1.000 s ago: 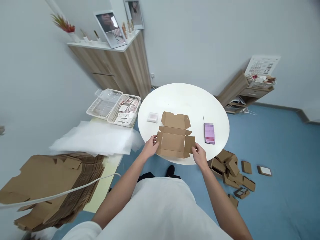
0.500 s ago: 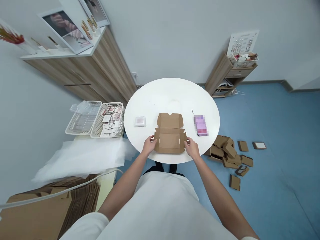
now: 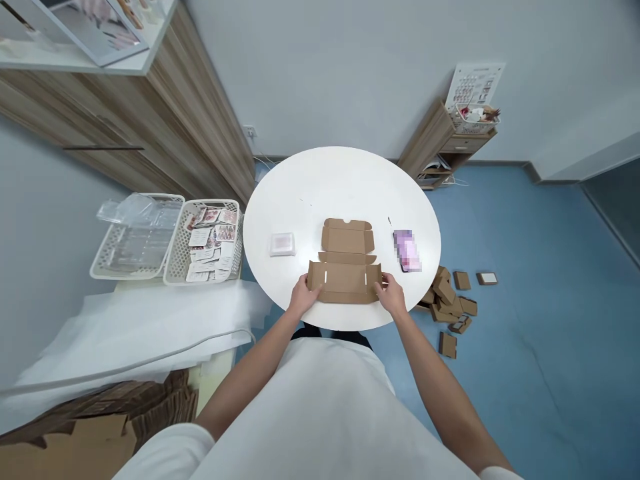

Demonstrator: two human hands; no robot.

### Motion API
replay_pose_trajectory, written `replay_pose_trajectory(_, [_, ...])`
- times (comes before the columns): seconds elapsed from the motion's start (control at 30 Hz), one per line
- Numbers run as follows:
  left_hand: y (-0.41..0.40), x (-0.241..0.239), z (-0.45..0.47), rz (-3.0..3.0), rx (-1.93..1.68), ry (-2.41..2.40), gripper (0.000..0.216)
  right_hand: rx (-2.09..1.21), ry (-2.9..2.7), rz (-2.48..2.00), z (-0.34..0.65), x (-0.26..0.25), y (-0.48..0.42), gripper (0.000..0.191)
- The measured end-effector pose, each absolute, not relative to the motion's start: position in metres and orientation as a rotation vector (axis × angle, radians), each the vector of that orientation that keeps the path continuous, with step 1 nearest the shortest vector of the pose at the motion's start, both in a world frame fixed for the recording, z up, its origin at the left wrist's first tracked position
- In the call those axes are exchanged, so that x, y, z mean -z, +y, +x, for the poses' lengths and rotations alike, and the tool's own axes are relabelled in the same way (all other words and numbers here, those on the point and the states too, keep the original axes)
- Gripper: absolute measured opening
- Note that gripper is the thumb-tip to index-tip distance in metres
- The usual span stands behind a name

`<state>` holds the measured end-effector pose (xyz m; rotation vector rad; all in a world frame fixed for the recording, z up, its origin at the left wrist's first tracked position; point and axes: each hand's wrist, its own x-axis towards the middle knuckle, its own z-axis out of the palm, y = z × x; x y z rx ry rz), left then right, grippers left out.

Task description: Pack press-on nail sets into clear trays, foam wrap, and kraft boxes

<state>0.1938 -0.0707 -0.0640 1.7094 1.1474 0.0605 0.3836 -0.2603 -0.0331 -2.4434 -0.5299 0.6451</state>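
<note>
An unfolded brown cardboard box [image 3: 346, 280] lies near the front edge of the round white table, its lid flap spread toward the far side. My left hand [image 3: 303, 295] grips its left end, thumb on the inner face and fingers behind the side flap. At the opposite end my right hand [image 3: 391, 293] holds the right side flap the same way. Left of the cardboard sits a small clear plastic case [image 3: 283, 244]. To the right lies a blurred purple, phone-shaped item [image 3: 407, 251], with a small dark thin object [image 3: 389, 221] just beyond it.
The white table [image 3: 340, 177] stands before me. At left are a basket of printed packets [image 3: 213, 243], a basket of clear plastic trays [image 3: 143, 240], white sheets [image 3: 125, 327] and stacked flat cardboard [image 3: 165, 407]. Several folded boxes [image 3: 445, 293] lie on the blue floor at right.
The hands have turned the side flaps, so the cardboard's front part now looks wider and flatter with its slots showing. The camera view has shifted slightly.
</note>
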Motion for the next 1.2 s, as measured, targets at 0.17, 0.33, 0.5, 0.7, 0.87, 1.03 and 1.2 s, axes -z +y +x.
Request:
replay_pose_trajectory(0.17, [-0.077,0.064,0.173,1.732,0.156,1.263,0.078,-0.481,-0.581,-2.506,0.408,0.034,-0.251,0.056])
replay_pose_trajectory(0.33, [-0.091,0.062,0.174,1.600,0.133,1.342,0.072,-0.573,-0.696,-2.441,0.450,0.035,-0.221,0.049])
replay_pose_trajectory(0.5, [-0.107,0.064,0.186,1.457,0.016,1.432,0.064,-0.797,-0.771,-2.372,0.479,0.042,-0.191,0.041])
replay_pose_trajectory(0.7, [-0.124,0.067,0.195,1.258,-0.132,1.473,0.064,-0.957,-0.772,-2.285,0.490,0.059,-0.175,0.034])
replay_pose_trajectory(0.87, [-0.129,0.069,0.206,1.043,-0.240,1.438,0.068,-0.881,-0.765,-2.209,0.484,0.064,-0.173,0.032])
replay_pose_trajectory(1.03, [-0.129,0.067,0.214,0.886,-0.343,1.433,0.058,-0.824,-0.874,-2.103,0.469,0.059,-0.186,0.039])
replay_pose_trajectory(1.2, [-0.131,0.064,0.221,0.817,-0.361,1.413,0.051,-0.724,-1.076,-2.120,0.456,0.053,-0.201,0.044])
